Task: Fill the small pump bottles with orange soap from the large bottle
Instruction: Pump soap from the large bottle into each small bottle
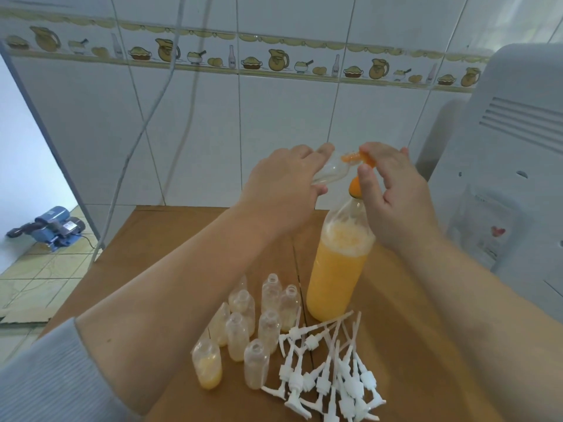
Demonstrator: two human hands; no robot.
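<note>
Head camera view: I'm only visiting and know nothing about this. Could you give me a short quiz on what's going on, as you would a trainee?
1. True or false: the large bottle of orange soap stands upright, with no cap on.
2. What does the left hand have in its grip?
A. a white pump head
B. a small clear bottle, tipped on its side
C. nothing
3. What colour is the little piece that the right hand pinches at that bottle's mouth?

Key: 1 true; 2 B; 3 orange.
</note>
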